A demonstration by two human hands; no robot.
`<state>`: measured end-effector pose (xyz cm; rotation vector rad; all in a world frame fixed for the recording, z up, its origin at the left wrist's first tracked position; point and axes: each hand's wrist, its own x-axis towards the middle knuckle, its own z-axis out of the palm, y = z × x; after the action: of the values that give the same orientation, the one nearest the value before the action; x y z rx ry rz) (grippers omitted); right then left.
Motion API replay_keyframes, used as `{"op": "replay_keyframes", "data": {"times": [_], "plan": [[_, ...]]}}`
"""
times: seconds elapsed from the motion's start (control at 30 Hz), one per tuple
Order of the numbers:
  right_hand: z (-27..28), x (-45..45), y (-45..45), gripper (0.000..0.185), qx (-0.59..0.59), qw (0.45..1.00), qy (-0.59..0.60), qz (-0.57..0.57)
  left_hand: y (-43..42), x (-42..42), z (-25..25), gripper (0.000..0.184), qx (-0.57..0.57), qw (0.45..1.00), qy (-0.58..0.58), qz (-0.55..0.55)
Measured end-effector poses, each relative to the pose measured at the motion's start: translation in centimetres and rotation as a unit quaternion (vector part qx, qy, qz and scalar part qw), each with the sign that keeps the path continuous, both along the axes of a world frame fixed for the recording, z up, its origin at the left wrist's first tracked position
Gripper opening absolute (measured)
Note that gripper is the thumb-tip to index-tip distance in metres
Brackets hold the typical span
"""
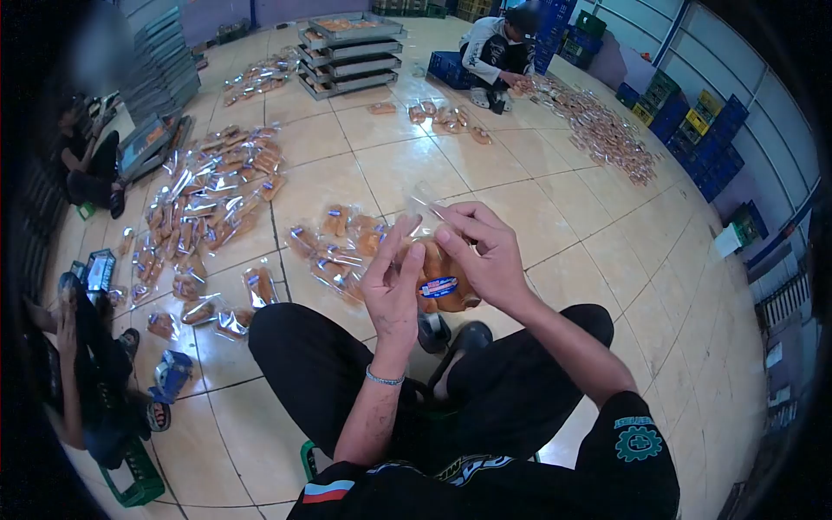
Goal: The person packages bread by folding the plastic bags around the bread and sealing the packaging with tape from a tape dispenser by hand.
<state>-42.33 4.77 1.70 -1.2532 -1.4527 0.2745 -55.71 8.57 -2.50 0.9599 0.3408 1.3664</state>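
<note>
Between my hands is a clear plastic bag of bread rolls with a blue and red label, held up above my knees. My left hand grips the bag's upper left side, thumb against the plastic. At the bag's upper right, my right hand pinches the clear open end, which sticks up past the fingers. Just beyond my left hand, several bagged breads lie on the tiled floor. Exactly how the fingers fold the plastic is partly hidden.
A large heap of bagged bread covers the floor at left. Stacked metal trays stand at the back. One person sits by a spread of small packets; others sit at left. Crates line the right wall.
</note>
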Motion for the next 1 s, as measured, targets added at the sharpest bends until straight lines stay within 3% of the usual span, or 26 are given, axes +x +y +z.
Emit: {"op": "replay_keyframes", "data": {"times": [0.13,0.2,0.3,0.37,0.47,0.6,0.67,0.77,0.9,0.97,1.0], "plan": [[2.3,0.5,0.4,0.032,-0.011,0.998,0.013,0.062,0.6,-1.0,2.6,0.065,0.039,0.999,0.008,0.033],[2.8,0.2,1.0,0.032,0.052,0.998,-0.027,0.038,0.5,-1.2,4.2,0.076,0.009,0.998,-0.046,0.033],[2.5,-0.8,2.9,0.029,0.078,0.996,0.028,0.026,1.7,-1.3,4.2,0.079,-0.076,0.996,-0.039,0.025],[2.6,-0.5,4.7,0.03,0.06,0.995,0.04,0.064,2.8,-2.3,5.0,0.068,-0.081,0.996,-0.023,0.024],[2.3,1.1,6.9,0.041,0.014,0.975,0.008,0.22,3.7,-4.1,6.4,0.066,0.065,0.983,0.165,0.035],[4.0,1.7,7.5,0.047,-0.019,0.949,-0.045,0.311,4.4,-5.2,8.2,0.072,0.098,0.967,0.237,-0.008],[4.0,1.3,6.8,0.056,-0.08,0.959,0.055,0.268,4.6,-4.8,8.4,0.076,0.094,0.967,0.232,-0.037],[0.9,1.8,7.9,0.064,-0.056,0.954,0.16,0.248,5.6,-3.3,7.1,0.08,0.105,0.973,0.203,0.007],[-2.3,1.5,8.8,0.065,0.035,0.983,0.079,0.163,7.5,-1.7,5.6,0.085,0.088,0.962,0.252,0.055],[-3.1,0.3,7.6,0.067,-0.062,0.974,0.196,0.093,8.1,-0.6,3.6,0.086,0.04,0.981,0.157,0.109],[-3.5,0.1,7.6,0.067,-0.057,0.976,0.196,0.079,8.3,-0.3,2.8,0.083,0.039,0.981,0.151,0.115]]}}
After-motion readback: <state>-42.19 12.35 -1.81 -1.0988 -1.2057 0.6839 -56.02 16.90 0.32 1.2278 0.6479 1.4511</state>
